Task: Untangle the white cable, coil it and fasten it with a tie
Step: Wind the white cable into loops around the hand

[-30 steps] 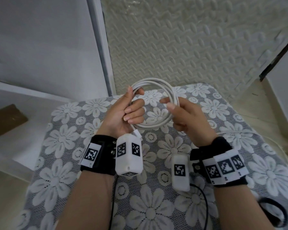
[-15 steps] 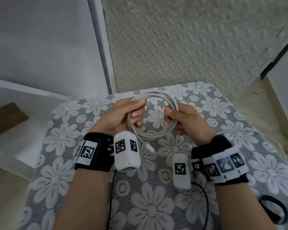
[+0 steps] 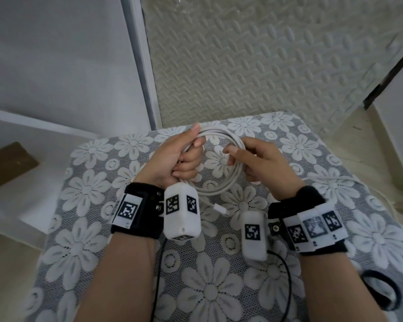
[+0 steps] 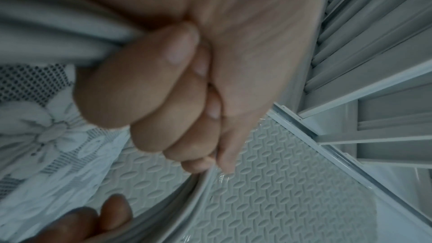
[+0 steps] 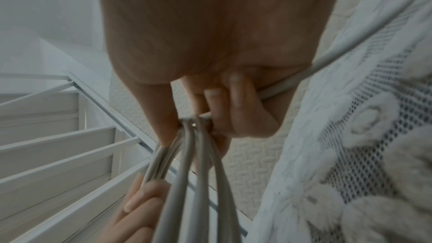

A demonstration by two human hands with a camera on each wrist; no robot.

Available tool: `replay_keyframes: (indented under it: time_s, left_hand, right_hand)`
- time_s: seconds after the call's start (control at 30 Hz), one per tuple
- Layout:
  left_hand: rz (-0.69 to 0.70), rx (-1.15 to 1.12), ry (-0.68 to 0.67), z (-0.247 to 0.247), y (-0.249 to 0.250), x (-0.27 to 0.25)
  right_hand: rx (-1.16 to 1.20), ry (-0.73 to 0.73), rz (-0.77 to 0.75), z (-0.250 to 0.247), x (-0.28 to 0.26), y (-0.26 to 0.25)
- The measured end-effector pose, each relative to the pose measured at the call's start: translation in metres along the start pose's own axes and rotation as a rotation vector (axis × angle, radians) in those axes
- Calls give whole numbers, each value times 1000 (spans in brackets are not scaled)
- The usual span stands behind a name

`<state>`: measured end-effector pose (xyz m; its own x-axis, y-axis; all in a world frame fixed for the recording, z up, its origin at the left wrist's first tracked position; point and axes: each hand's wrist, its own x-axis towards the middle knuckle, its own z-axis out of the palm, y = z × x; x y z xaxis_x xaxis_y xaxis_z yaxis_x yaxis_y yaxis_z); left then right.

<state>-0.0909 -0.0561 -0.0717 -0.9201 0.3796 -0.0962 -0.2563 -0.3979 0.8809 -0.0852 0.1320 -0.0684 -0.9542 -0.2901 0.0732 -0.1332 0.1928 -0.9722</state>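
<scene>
White cable [image 3: 228, 177], coiled in several loops, held between both hands: left hand [image 3: 170, 156] fisted round one side, right hand [image 3: 261, 161] pinching the opposite side (connector end [image 3: 221, 209] dangling below, above the floral-covered desk [image 3: 209, 287]).

White cable [image 3: 221, 182] wound into round multi-loop coil, held above the tabletop, one connector end [image 3: 221, 209] hanging loose below.

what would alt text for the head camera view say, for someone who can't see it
Two hands hold a coiled white cable above a stool covered in grey floral lace cloth. The left hand grips the coil's left side, the right hand pinches its right side, and one connector end hangs loose below. Both wrists wear marker-tagged camera bands.
</scene>
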Motion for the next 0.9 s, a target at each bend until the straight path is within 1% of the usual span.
replay_keyframes:
  time_s: [0.1, 0.17, 0.27, 0.37, 0.43, 0.63, 0.7, 0.8, 0.87, 0.9]
  left_hand:
    - [32, -90, 18, -2, 1, 1]
    - [59, -175, 13, -6, 2, 1]
    - [104, -273, 1, -12, 3, 1]
    - [139, -320, 31, -10, 2, 3]
    - [159, -364, 19, -9, -1, 6]
    - [139, -516, -145, -13, -5, 13]
    - [138, -579, -199, -15, -5, 12]
    - [143, -627, -234, -18, -4, 11]
    - [141, -681, -268, -19, -4, 11]
    - [146, -687, -265, -19, -4, 12]
  right_hand:
    - [-29, 71, -22, -4, -1, 1]
    - [-37, 157, -9, -10, -3, 2]
    - [10, 291, 10, -22, -3, 6]
    - [89, 357, 5, -27, -2, 7]
    - [141, 348, -27, -26, -1, 7]
    - [333, 250, -80, -17, 0, 4]
    - [327, 226, -90, -11, 0, 3]
    - [267, 222, -99, -3, 0, 3]
    - [253, 223, -86, -2, 0, 3]
    - [253, 213, -73, -1, 1, 3]
